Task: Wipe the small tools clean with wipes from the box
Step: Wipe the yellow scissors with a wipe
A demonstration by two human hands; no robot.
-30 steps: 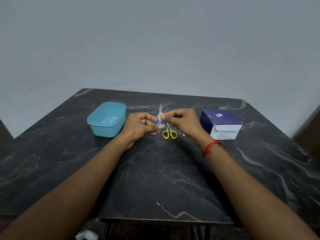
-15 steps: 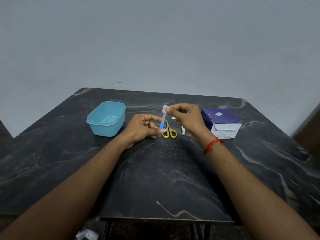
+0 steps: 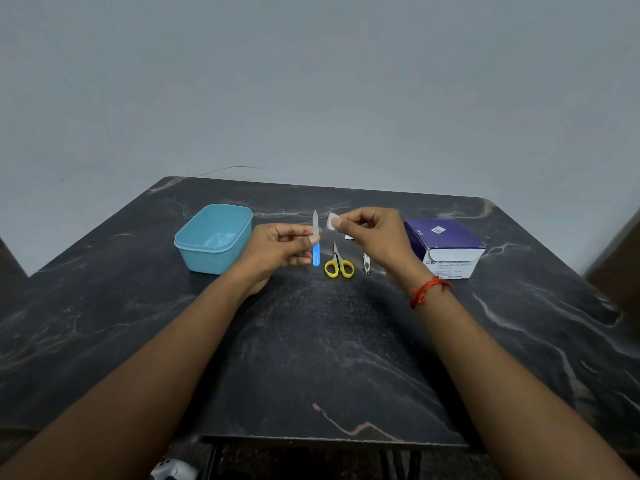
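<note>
My left hand (image 3: 277, 249) pinches a blue-handled nail file (image 3: 315, 237) and holds it upright above the table, metal tip up. My right hand (image 3: 375, 237) pinches a small white wipe (image 3: 333, 221) just right of the file's tip, with a narrow gap between them. Small yellow-handled scissors (image 3: 338, 265) lie on the dark table below the hands. A metal nail clipper (image 3: 366, 265) lies to their right. The purple and white wipe box (image 3: 446, 245) stands at the right, beside my right wrist.
An open light-blue plastic container (image 3: 213, 237) stands left of my left hand. A small white scrap (image 3: 348, 237) lies behind the scissors. The dark marble table (image 3: 311, 358) ends in a front edge near me; a grey wall rises behind it.
The wipe slid up the file's blade and has come off its tip. My right hand now holds it apart to the right, and the file stands more upright.
</note>
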